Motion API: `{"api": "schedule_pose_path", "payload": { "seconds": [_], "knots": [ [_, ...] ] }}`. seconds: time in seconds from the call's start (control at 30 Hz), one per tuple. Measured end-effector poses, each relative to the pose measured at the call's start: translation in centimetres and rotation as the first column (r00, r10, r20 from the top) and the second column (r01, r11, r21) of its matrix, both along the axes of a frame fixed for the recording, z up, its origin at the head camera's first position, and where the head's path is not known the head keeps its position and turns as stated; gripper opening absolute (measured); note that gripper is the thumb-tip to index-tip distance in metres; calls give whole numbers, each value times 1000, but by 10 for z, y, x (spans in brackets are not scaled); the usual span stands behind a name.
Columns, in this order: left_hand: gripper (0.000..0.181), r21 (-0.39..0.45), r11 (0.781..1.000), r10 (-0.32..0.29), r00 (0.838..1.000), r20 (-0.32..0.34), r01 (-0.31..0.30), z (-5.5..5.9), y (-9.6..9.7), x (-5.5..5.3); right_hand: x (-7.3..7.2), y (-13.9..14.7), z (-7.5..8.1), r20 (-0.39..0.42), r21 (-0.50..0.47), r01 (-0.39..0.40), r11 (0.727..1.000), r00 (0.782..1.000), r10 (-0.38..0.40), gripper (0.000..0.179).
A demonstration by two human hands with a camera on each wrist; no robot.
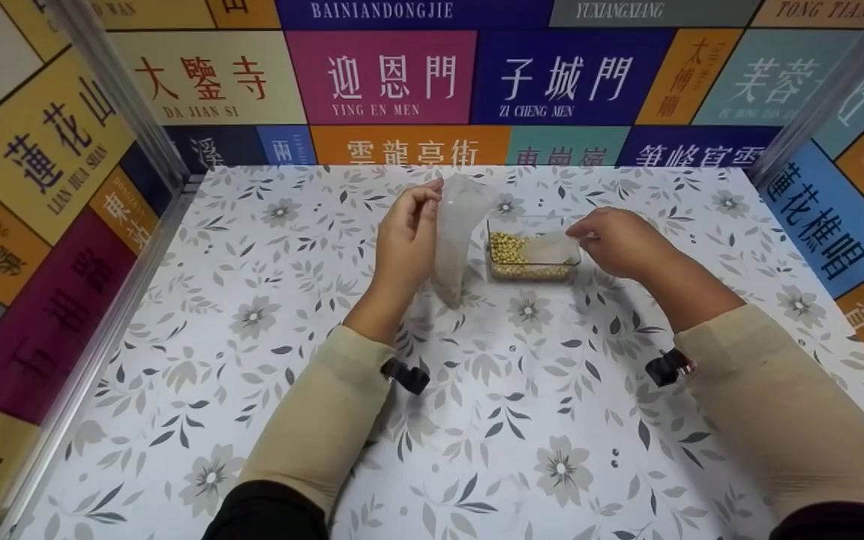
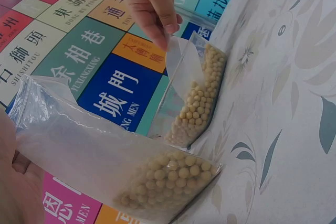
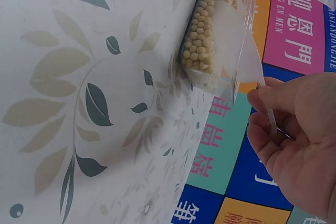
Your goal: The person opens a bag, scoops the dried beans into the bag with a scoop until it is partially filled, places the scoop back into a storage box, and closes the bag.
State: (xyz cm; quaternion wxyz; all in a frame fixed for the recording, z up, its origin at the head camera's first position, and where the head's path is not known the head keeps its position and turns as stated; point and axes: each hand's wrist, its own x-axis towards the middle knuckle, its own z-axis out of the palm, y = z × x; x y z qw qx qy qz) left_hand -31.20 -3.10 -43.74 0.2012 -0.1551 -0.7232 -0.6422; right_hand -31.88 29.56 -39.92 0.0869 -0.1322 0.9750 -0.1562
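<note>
My left hand point(image 1: 404, 244) holds a clear zip bag point(image 1: 456, 232) upright by its upper edge. Soybeans point(image 2: 176, 177) fill the bag's lower end, seen in the left wrist view. To the bag's right stands a clear rectangular container point(image 1: 535, 264) holding more soybeans point(image 1: 505, 247). My right hand point(image 1: 619, 241) is at the container's right side, pinching the handle of a whitish translucent scoop point(image 1: 548, 249) between thumb and fingers. The scoop's blade dips inside the container, its front end among the beans, as the right wrist view point(image 3: 228, 38) shows.
A white table point(image 1: 477, 405) with a grey flower and leaf pattern lies under everything. Upright panels point(image 1: 387, 79) with coloured blocks and large characters border its back and sides. Black bands point(image 1: 406, 375) sit on both sleeved forearms.
</note>
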Motion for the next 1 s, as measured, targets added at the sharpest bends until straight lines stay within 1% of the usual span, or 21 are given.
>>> {"api": "schedule_pose_path", "payload": {
  "seconds": [0.13,0.3,0.43,0.53,0.77,1.0],
  "knots": [
    [17,-9,1000,-3,1000,3,3,0,-1,0,-2,1,-4,61,-35,49,998,997,-46,37],
    [18,-23,1000,-21,1000,2,21,0,-2,1,0,-1,-16,126,-131,93,987,989,-77,37],
    [18,-19,1000,-23,1000,0,23,1,-1,2,1,-3,-28,129,-188,111,976,988,-88,36],
    [19,-10,1000,-21,1000,-3,21,1,-1,2,0,-4,-33,127,-205,118,972,988,-93,37],
    [18,2,1000,-9,1000,3,9,1,-1,1,0,-7,-38,115,-235,122,964,989,-97,36],
    [17,-2,1000,0,1000,5,0,1,0,1,1,-9,-39,116,-255,127,958,988,-100,36]
  ]
}}
